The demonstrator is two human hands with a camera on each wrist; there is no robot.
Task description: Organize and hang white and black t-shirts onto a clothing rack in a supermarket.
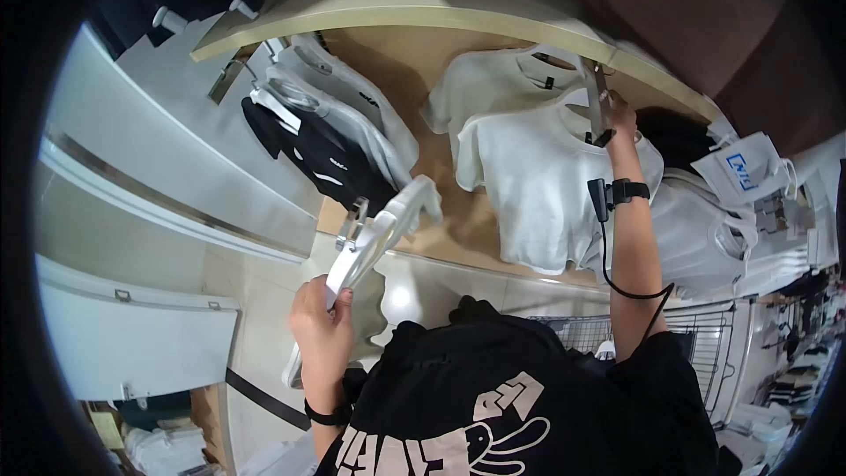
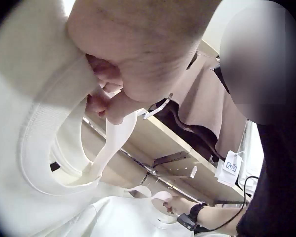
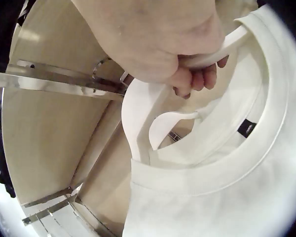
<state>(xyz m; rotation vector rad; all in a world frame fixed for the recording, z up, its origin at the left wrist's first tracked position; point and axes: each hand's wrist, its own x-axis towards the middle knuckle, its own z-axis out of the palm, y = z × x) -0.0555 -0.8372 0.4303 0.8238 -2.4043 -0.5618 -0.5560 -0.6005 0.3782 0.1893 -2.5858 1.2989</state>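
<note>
My left hand (image 1: pixel 322 326) grips a white hanger (image 1: pixel 366 251) out in front of my body. A white top (image 2: pixel 39 143) hangs on that hanger, its round neckline showing large in the left wrist view. Up at the rack, my right hand (image 1: pixel 622 116) reaches to a white T-shirt (image 1: pixel 538 172). In the right wrist view its fingers curl round the white hanger (image 3: pixel 137 111) inside the shirt's neck, close to the metal rail (image 3: pixel 64 85). A small black label (image 3: pixel 246 128) sits inside the collar. Behind it hangs another white T-shirt (image 1: pixel 480 79).
Black and grey tops (image 1: pixel 339 137) hang on the rack's left side under a wooden shelf (image 1: pixel 423 22). A white tag (image 1: pixel 742 169) dangles at right, near more white garments (image 1: pixel 692 234). A wire cart (image 1: pixel 705 344) stands by my right side. White cabinets (image 1: pixel 141 335) line the left.
</note>
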